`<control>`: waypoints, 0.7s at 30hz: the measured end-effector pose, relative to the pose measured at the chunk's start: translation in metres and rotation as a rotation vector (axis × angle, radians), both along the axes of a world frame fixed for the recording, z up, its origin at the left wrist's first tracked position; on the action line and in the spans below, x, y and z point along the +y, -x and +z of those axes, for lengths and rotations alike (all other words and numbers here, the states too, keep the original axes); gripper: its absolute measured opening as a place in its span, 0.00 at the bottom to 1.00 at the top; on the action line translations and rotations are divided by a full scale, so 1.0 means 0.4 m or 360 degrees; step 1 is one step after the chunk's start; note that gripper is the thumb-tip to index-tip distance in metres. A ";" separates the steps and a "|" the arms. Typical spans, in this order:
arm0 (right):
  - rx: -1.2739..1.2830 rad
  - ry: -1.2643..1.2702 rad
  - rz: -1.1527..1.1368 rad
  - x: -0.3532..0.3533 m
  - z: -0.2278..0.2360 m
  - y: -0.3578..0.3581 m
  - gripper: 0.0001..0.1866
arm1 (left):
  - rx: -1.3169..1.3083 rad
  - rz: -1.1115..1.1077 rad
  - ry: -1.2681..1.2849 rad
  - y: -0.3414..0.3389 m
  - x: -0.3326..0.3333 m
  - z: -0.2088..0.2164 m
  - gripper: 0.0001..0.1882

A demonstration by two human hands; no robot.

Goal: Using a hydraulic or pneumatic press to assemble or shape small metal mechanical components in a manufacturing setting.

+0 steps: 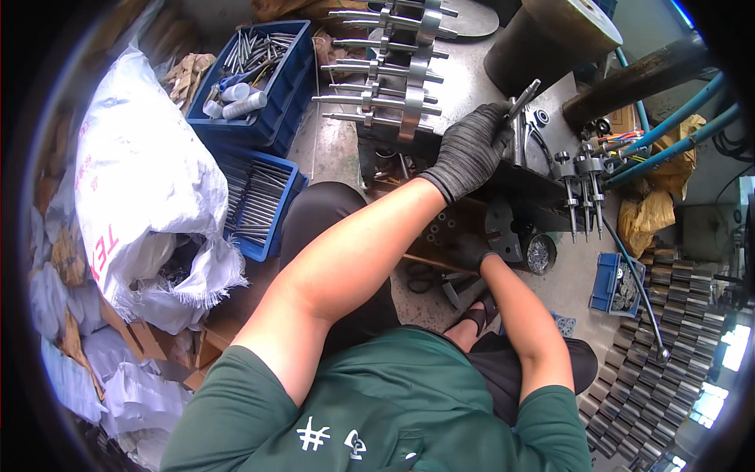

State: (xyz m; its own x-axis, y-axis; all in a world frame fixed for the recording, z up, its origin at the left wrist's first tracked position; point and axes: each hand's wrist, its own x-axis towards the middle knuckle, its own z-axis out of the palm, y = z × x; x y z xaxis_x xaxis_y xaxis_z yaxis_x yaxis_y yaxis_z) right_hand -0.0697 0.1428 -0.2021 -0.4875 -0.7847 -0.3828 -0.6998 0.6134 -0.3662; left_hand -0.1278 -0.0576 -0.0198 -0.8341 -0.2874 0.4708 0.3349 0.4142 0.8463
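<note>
Metal shaft [528, 95], slender, cylindrical; held by knit-gloved left grip [474, 151]

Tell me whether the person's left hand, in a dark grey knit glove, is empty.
No, the dark grey gloved left hand holds a slim, silvery metal shaft whose free end sticks out.

White woven sack [145, 165] at far left, mouth open, cardboard boxes [141, 329] below it. Blue hoses [678, 126] slanting at upper right, crumpled brown paper [643, 218] near them. Small blue crate [605, 282] on floor [574, 271], just beside many rows of metal cylinders [692, 332].
</note>
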 end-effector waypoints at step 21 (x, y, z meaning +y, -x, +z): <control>0.0080 0.0461 -0.0019 -0.119 -0.119 0.029 0.25 | 0.0134 0.0132 0.0100 0.008 0.008 -0.016 0.19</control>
